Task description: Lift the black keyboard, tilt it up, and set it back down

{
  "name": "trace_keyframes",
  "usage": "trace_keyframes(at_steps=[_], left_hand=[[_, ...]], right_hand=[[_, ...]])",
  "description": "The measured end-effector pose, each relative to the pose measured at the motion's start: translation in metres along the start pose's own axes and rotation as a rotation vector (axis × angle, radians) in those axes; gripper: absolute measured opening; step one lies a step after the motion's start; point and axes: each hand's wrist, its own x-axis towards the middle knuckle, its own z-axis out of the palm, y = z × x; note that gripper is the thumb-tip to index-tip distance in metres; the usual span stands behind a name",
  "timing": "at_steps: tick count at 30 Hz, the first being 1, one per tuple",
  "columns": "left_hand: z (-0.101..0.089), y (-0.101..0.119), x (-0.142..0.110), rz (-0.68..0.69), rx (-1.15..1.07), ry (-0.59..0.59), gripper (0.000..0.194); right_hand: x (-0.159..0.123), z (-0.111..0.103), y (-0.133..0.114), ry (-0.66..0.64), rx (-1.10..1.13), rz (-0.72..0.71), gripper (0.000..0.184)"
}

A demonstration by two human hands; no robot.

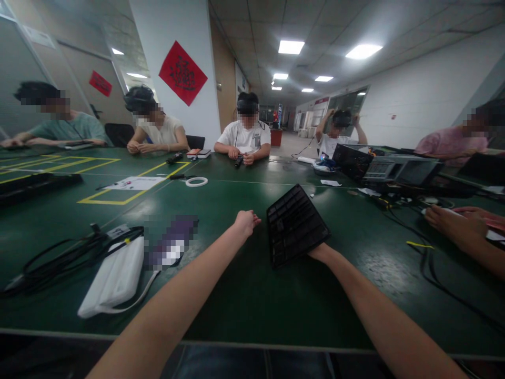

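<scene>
Head view: right hand (317, 251) holds up the square black plastic tray (296, 225), fingers hidden, so can't tell; left hand (246, 221), loosely curled, could steady its edge.

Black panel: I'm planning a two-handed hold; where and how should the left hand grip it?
Probably grip the black panel by its left edge, coming from the left: that straight edge faces the nearby left hand, while the right hand, mostly hidden behind the tilted panel, supports its lower right side.
</scene>
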Motion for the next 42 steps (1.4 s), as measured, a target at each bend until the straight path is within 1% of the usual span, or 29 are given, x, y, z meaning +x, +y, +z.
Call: trace_keyframes(at_steps=[2, 4, 7, 11, 13, 16, 20, 22, 25, 29, 34, 38, 42], left_hand=[[-0.003, 0.000, 0.001, -0.018, -0.043, -0.016, 0.016], [-0.003, 0.001, -0.003, -0.026, -0.071, -0.081, 0.013], [-0.002, 0.003, -0.012, -0.051, -0.074, -0.236, 0.007], [-0.007, 0.006, -0.016, -0.061, -0.015, -0.455, 0.016], [-0.011, 0.007, -0.015, -0.051, 0.018, -0.533, 0.019], [-0.015, 0.008, -0.012, -0.011, 0.034, -0.590, 0.020], [-0.012, 0.005, -0.012, 0.013, 0.047, -0.643, 0.026], [-0.010, 0.002, -0.013, 0.014, 0.087, -0.662, 0.029], [-0.006, -0.001, -0.013, 0.026, 0.156, -0.664, 0.029], [-0.003, -0.005, -0.014, 0.049, 0.181, -0.631, 0.028], [0.000, -0.007, -0.018, 0.088, 0.179, -0.594, 0.026], [0.001, -0.008, -0.019, 0.186, 0.208, -0.567, 0.025], [0.001, -0.006, -0.017, 0.361, 0.318, -0.548, 0.019]], right_hand=[[-0.001, 0.000, -0.003, -0.003, -0.008, -0.016, 0.037], [-0.001, 0.001, -0.006, -0.018, -0.011, -0.038, 0.039], [0.004, 0.006, -0.008, -0.041, 0.031, -0.046, 0.038], [0.011, 0.012, -0.006, -0.020, 0.106, -0.024, 0.044], [0.011, 0.012, -0.006, -0.013, 0.094, -0.017, 0.043], [0.010, 0.014, -0.006, 0.008, 0.046, -0.036, 0.038], [0.015, 0.020, -0.004, 0.024, 0.029, -0.065, 0.038], [0.016, 0.020, -0.003, 0.022, -0.029, -0.075, 0.038], [0.014, 0.014, -0.005, 0.030, -0.113, -0.101, 0.034], [0.010, 0.007, -0.007, 0.037, -0.128, -0.116, 0.040], [0.012, 0.015, -0.010, 0.035, -0.134, -0.130, 0.036], [0.012, 0.020, -0.012, 0.033, -0.132, -0.144, 0.035], [0.010, 0.019, -0.012, 0.033, -0.076, -0.133, 0.036]])
